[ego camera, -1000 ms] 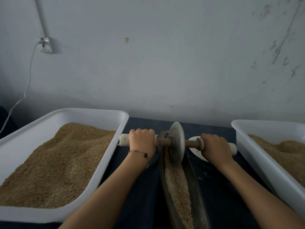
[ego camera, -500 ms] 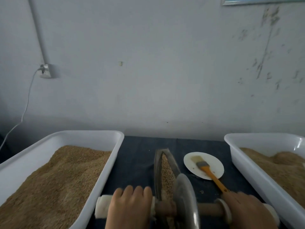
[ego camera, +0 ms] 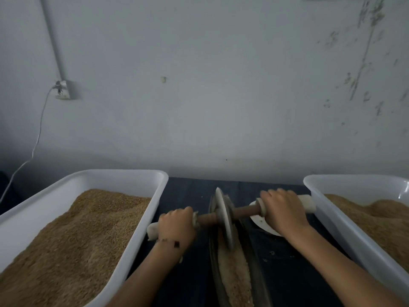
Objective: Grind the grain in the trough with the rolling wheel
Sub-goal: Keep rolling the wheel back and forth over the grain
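2 hands (ego camera: 176, 227) (ego camera: 282, 212) wrap axle (ego camera: 245, 211) ends; axle crosswise, wheel (ego camera: 224, 220) along trough (ego camera: 254, 262).

1 head-worn view looks forward and slightly down from close above the dark surface (ego camera: 190, 196). The wall (ego camera: 221, 85) fills the upper 2 thirds of the frame; the surface crosses the bottom, cut off at the lower edge.

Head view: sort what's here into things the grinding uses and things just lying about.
In use:
- rolling wheel
- trough with grain
- left hand and right hand, each gripping an axle end

Lying about:
- left tub of grain
- right tub of grain
- white plate
- wall socket with cable
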